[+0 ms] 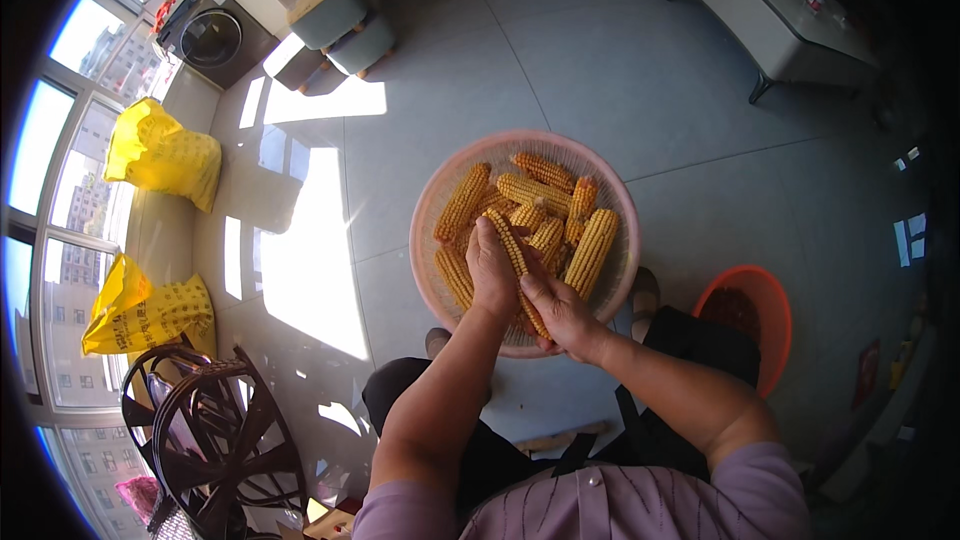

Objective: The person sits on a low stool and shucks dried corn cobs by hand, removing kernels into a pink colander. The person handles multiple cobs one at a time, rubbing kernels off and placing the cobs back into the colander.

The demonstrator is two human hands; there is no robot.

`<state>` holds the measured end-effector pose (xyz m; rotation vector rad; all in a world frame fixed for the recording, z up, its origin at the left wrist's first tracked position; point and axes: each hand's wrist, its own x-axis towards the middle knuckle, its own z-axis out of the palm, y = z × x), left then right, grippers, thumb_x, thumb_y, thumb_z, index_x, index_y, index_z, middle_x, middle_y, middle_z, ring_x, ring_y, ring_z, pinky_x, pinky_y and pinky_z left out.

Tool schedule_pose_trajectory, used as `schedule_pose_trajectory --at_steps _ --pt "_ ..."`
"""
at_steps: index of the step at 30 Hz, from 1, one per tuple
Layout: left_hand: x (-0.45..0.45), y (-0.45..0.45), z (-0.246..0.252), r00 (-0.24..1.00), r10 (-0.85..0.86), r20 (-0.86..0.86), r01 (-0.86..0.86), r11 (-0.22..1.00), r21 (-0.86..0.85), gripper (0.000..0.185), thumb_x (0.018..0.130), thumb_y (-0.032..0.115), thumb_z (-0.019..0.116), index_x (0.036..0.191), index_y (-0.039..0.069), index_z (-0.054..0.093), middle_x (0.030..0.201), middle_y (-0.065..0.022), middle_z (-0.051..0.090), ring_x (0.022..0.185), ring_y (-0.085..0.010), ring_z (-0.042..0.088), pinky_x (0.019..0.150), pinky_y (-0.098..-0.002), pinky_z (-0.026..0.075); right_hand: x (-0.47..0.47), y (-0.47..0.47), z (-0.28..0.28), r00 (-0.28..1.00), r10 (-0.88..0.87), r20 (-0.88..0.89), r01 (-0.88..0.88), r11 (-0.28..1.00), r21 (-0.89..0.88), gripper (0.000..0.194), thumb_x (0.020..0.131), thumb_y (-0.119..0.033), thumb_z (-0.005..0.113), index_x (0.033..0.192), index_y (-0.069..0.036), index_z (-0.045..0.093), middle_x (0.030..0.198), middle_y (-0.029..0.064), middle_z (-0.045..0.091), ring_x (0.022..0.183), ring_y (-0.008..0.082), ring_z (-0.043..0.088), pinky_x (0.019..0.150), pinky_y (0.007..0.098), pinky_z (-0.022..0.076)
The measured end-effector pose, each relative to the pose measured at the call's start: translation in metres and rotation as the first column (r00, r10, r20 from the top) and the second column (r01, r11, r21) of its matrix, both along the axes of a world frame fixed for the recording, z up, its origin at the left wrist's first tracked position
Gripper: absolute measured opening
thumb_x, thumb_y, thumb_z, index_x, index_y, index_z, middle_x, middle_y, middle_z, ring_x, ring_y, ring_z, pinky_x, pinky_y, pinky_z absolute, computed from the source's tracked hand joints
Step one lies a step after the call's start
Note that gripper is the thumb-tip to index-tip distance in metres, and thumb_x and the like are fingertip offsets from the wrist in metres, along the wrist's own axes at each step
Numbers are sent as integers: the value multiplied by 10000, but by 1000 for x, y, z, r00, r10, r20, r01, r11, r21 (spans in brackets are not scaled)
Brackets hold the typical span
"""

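Both of my hands grip one dried ear of corn [512,246], held at a slant above a basket. My left hand [492,270] wraps its upper part, with the thumb laid along the kernels. Lower down, my right hand [562,315] holds the other end, its thumb pressed on the rows. Beneath them is a round pink plastic basket [421,255] with several yellow corn ears in it. One thick ear [592,253] leans at the basket's right side, and another ear [462,202] lies at its upper left. My palms hide part of the pile.
An orange bucket [780,330] with dark reddish contents stands by my right leg. Two yellow sacks [169,157] sit along the window at left. A dark rattan chair [225,442] is at lower left, a washing machine [214,37] at upper left, a low cabinet [750,22] at upper right.
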<state>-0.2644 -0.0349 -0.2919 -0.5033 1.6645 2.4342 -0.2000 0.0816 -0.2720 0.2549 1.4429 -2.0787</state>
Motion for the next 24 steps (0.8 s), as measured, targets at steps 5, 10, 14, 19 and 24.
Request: schedule_pose_trajectory --at_steps 5,10,14,19,24 --pt "-3 7 8 989 131 72 -143 972 186 518 1059 476 302 1049 0 506 794 -143 627 557 -223 605 512 -335 558 0 -2 -5 1000 6 13 -6 999 -31 396 1045 -465 423 960 -88 509 632 14 508 392 81 418 347 230 333" --pt "-4 0 -1 998 58 39 -62 990 124 447 1075 369 269 1133 -5 507 942 -179 631 701 -251 646 570 -373 585 3 -3 -3 1000 -18 4 18 998 -54 409 1040 -476 428 953 -85 508 629 14 508 391 81 422 347 230 335" --pt "-2 4 -1 997 74 25 -77 983 164 419 1079 334 270 1144 -8 502 958 -177 633 741 -259 672 608 -388 606 4 -1 1 999 -23 48 27 997 -75 415 1034 -489 436 962 -87 511 636 19 513 391 80 421 341 228 331" --pt "-4 -4 -10 994 103 -29 -99 989 111 386 1066 325 319 1141 2 516 1000 -170 634 796 -277 671 679 -402 603 0 8 4 981 62 186 -30 986 -167 417 1031 -528 409 1105 -132 511 647 30 538 391 82 429 331 211 302" --pt "-13 -10 15 988 89 123 -135 881 453 366 1027 362 407 1109 31 538 946 -130 615 842 -266 635 721 -435 576 1 9 1 991 94 96 -96 995 7 411 1027 -511 439 1119 -115 507 639 25 526 385 71 428 341 211 329"
